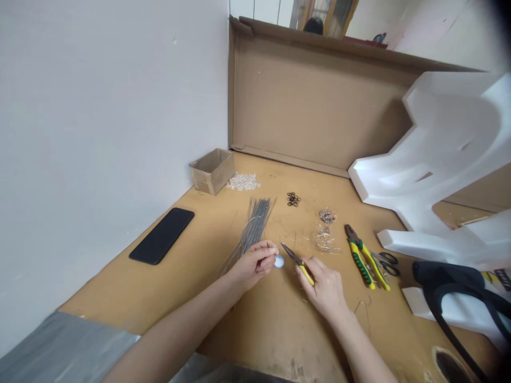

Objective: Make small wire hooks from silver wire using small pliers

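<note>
My left hand (260, 260) is closed in a pinch, with a small round white disc with a blue rim (279, 261) at its fingertips. A thin wire seems to rise near those fingertips, but it is too fine to tell whether I hold it. Wrapped in my right hand (322, 282) are needle-nose pliers (296, 259) with yellow handles, their dark tips pointing up and left, just apart from the disc. Behind my left hand lies a bundle of thin grey wires (255, 223). Bent silvery wire pieces (325, 240) are beyond my right hand.
Black rings (293, 199), clear beads (243, 181) and a small cardboard box (211, 170) stand further back. A black phone (162, 236) lies left. Rightward are combination pliers (365, 258), scissors (387, 261), white foam (451, 138) and a black strap (447, 276). Cardboard (319, 101) walls the back.
</note>
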The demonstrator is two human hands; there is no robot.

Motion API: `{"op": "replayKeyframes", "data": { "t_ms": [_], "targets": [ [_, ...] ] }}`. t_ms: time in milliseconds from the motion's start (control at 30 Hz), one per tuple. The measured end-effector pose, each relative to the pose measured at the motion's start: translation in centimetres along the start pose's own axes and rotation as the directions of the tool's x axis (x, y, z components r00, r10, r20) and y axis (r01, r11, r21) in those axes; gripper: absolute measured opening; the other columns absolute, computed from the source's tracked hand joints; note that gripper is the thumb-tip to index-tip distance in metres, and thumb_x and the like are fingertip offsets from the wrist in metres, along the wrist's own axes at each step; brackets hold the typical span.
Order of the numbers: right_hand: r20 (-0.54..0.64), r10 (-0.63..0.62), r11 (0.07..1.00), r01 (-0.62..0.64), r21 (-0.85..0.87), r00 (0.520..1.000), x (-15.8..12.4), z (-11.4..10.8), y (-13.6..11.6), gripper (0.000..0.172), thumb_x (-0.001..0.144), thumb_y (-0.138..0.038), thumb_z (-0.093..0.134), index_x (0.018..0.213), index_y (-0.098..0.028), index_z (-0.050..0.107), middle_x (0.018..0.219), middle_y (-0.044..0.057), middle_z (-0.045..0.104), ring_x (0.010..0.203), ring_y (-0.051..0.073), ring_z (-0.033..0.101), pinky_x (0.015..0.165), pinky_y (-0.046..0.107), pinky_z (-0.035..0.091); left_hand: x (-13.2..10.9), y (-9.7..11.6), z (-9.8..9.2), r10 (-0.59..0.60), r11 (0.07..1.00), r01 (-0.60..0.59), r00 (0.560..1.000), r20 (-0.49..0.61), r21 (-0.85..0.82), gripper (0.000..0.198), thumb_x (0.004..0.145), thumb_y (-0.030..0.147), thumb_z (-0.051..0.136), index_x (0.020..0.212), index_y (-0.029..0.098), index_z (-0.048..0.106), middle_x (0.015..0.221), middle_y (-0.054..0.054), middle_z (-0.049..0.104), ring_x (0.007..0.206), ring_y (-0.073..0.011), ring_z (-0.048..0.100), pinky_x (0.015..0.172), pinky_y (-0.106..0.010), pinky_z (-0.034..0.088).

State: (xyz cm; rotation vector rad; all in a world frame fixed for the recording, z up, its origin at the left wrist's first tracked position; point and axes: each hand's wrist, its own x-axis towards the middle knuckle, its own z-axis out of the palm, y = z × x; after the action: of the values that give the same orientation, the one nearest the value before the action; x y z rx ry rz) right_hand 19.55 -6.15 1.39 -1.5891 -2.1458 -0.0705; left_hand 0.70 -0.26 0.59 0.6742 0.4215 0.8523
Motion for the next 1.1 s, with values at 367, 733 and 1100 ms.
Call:
{"op": "replayKeyframes", "data": {
  "t_ms": [367,733,1100],
  "targets": [
    [0.024,0.241,0.939,-0.227,-0.257,0.97,0.0,1.0,2.9,0.032,0.08,-0.047,0.049,0.096,-0.022,0.06,0.081,0.007,0.062,0.071,0.021,0.06,0.054,0.027,0.039,0.5,0.5,-0.5,0.065,0.997,-0.061,0.995,-0.078,0.041,0.017,0.072,0.024,0.062,0.07,0.014,0.048,0.04,0.01,0.034,0.035,-0.0016,0.022,0.039,-0.018,0.012],
    [-0.124,0.249,0.891,-0.177,0.417,0.961,0.9,-0.2,0.9,0.016,0.081,-0.032,0.054,0.081,-0.021,0.066,0.08,0.006,0.064,0.076,0.019,0.057,0.071,0.033,0.045,0.1,-0.6,0.0,-0.081,0.991,0.078,0.996,0.029,0.105,0.016,0.073,0.026,0.06,0.069,0.014,0.049,0.037,0.011,0.032,0.034,-0.0021,0.018,0.038,-0.02,0.009],
    [0.091,0.294,0.575,-0.252,0.778,0.951,0.9,0.4,-0.8,0.011,0.075,-0.031,0.063,0.076,-0.02,0.065,0.075,0.002,0.061,0.067,0.014,0.055,0.063,0.027,0.045,-0.2,-1.4,0.5,-0.198,0.973,0.182,0.975,0.105,0.144,0.013,0.073,0.026,0.059,0.071,0.014,0.052,0.038,0.01,0.031,0.035,-0.0031,0.018,0.039,-0.02,0.01]
  ]
}}
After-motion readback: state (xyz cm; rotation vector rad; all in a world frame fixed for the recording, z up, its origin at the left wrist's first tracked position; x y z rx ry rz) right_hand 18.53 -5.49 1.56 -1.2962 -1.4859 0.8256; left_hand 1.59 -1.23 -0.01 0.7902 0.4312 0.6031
